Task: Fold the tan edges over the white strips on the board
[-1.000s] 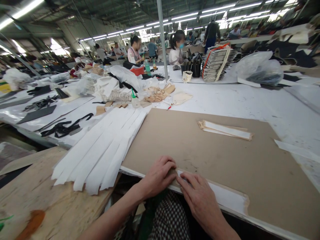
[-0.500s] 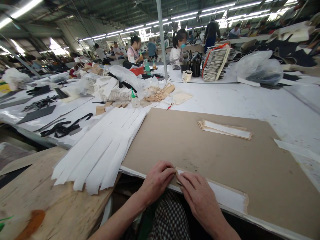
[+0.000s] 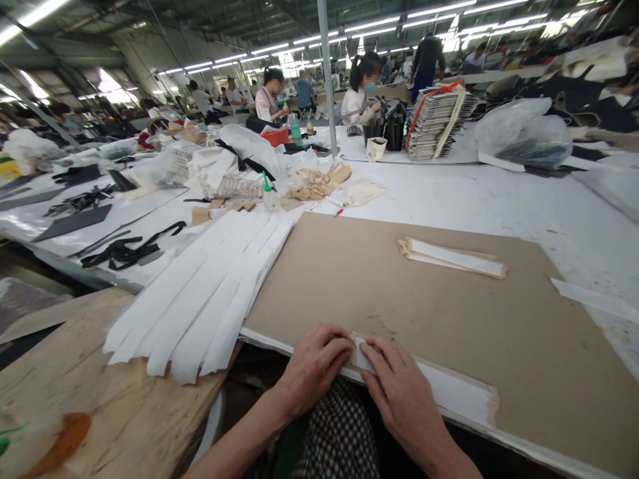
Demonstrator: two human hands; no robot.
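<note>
A long tan fabric strip with a white strip [image 3: 462,394] on top of it lies along the front edge of a brown board [image 3: 329,279]. At its left end, my left hand [image 3: 319,356] has thumb and fingers pinched together on the tan edge. My right hand [image 3: 399,382] rests over the same strip just to the right, fingers stretched out and lying on the white surface. Its thumb side is near the board's edge. Farther back on the board sits a small stack of similar tan-and-white strips [image 3: 454,257].
Several long white strips [image 3: 200,293] fan out on the left, overhanging the table edge. Behind the board are a small bottle with a green nozzle [image 3: 270,193], a red pen [image 3: 339,211] and tan scraps [image 3: 317,183]. A metal post [image 3: 328,80] rises beyond; other people work farther off.
Both hands stay at the left end of the strip. The right fingertips have shifted slightly right, baring a little more of the white strip's end. The view has moved slightly.
</note>
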